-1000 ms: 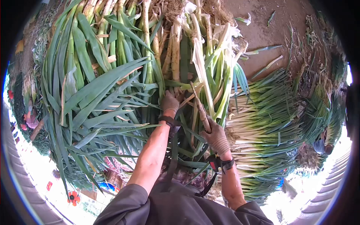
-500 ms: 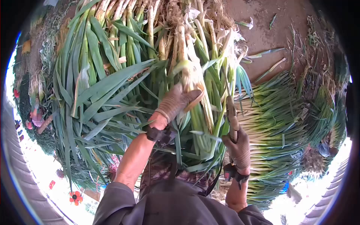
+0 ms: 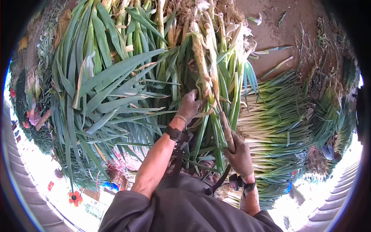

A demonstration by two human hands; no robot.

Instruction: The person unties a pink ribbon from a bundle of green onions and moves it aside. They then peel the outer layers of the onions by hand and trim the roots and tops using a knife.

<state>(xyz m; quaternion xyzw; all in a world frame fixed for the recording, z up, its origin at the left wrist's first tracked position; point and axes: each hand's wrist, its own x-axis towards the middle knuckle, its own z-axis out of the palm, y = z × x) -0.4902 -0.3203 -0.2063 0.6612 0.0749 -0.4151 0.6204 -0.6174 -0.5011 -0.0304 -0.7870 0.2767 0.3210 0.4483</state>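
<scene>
A large leek [image 3: 201,63] with a pale, brown-streaked stalk lies in front of me, its roots pointing away. My left hand [image 3: 189,107], in a brown knit glove, is closed at its left side, around its dry outer leaves; the fingertips are partly hidden. My right hand [image 3: 239,155], gloved too, is wrapped around the wooden handle of a knife [image 3: 227,131]. Its narrow blade, seen nearly edge-on, points up along the leek's right side and appears to touch it. Green leaves hang down between my hands.
Untrimmed leeks [image 3: 92,50] are heaped at the left and back, long leaves spilling forward. On my right lies a thick row of trimmed leeks [image 3: 270,123], white ends towards me. Brown ground [image 3: 278,38] with leaf scraps shows at the back right.
My left hand has moved slightly right and shifted its hold lower on the leek. My right hand has come down and left, tilting the knife towards the stalk. The leek's outer leaves have shifted.
</scene>
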